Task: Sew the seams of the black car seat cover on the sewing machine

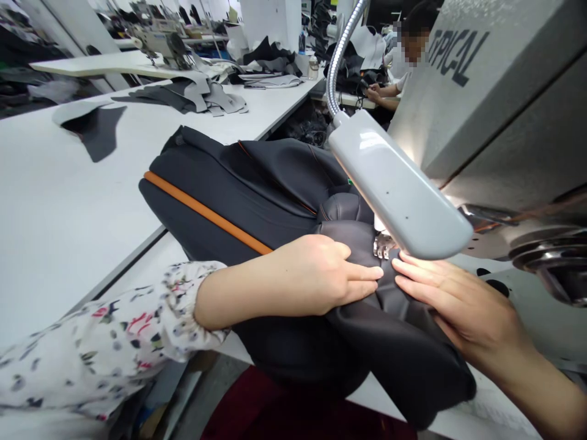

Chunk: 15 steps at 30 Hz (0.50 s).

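Note:
A dark leather seat cover (pixel 257 183) with an orange piping strip lies bunched under my hands at the sewing machine. My left hand (pixel 312 275), its floral sleeve behind it, presses a fold of the cover with its fingers together. My right hand (pixel 454 299) lies flat on the cover, fingers spread. Between the fingertips of both hands sits the metal presser foot (pixel 384 245), partly hidden by the lamp. The needle is hidden.
A grey sewing machine head (pixel 486 104) fills the right side, with a gooseneck lamp (pixel 394 183) over my hands. Dark cut pieces lie on a long white table (pixel 82 201). A co-worker's hands (pixel 376 93) work at the back, beyond a further sewing machine (pixel 160 43).

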### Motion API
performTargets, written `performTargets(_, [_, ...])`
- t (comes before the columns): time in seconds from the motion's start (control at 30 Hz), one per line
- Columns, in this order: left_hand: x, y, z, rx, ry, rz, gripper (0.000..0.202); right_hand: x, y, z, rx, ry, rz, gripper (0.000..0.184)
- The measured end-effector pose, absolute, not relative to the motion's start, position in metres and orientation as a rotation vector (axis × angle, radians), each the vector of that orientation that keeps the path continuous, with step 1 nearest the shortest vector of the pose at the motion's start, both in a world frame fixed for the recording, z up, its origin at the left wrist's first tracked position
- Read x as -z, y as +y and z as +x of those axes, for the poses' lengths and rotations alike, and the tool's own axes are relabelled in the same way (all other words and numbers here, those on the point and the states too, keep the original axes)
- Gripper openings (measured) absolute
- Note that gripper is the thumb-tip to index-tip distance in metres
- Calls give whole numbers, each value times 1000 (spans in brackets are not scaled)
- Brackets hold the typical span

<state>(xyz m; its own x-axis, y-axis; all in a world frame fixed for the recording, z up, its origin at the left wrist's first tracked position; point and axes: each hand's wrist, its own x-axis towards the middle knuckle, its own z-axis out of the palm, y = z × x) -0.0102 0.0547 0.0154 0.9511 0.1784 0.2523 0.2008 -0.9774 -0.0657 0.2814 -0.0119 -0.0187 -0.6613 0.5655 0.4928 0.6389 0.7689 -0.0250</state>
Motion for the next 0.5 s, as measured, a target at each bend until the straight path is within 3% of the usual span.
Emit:
performTargets(0.2, [-12, 68, -9, 473, -335, -3131, 41, 23, -4, 278, 118, -2297, -1002, 47])
performTargets(0.33, [-13, 75, -11, 469, -303, -3174, 43, -3, -13, 286, -291, -2304, -1092, 31])
performTargets(0.43, [-13, 79, -10, 453, -290, -3204, 40, -30, -18, 281, -540, -2403, -1057, 44])
performTargets(0.5, [-14, 80, -7, 435, -295, -3229, 36, -42, -17, 268, -592, -2501, -1066, 41])
